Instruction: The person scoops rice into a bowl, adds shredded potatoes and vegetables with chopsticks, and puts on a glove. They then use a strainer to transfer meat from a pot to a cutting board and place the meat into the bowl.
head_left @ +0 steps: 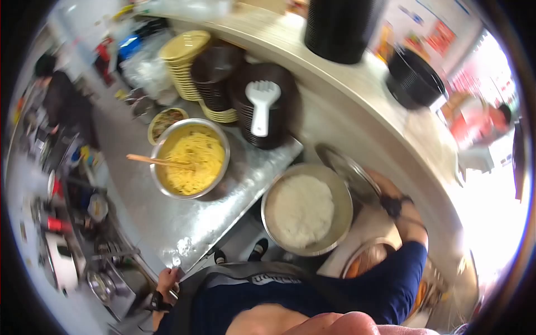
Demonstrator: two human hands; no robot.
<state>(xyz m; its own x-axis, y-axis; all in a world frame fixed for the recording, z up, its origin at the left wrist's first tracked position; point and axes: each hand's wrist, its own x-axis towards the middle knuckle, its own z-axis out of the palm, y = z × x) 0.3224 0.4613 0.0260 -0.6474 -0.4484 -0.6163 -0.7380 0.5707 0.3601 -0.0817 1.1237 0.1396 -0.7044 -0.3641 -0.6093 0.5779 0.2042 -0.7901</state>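
my right hand [393, 204] grips the lid [347, 167] by its knob, tilted aside so the rice pot [345, 215] lies open. my left hand [166, 281] steadies me at the bench [167, 220] corner, and i cannot tell its grip.

Left hand [166, 277] low, right hand [397, 196] extended, gripping
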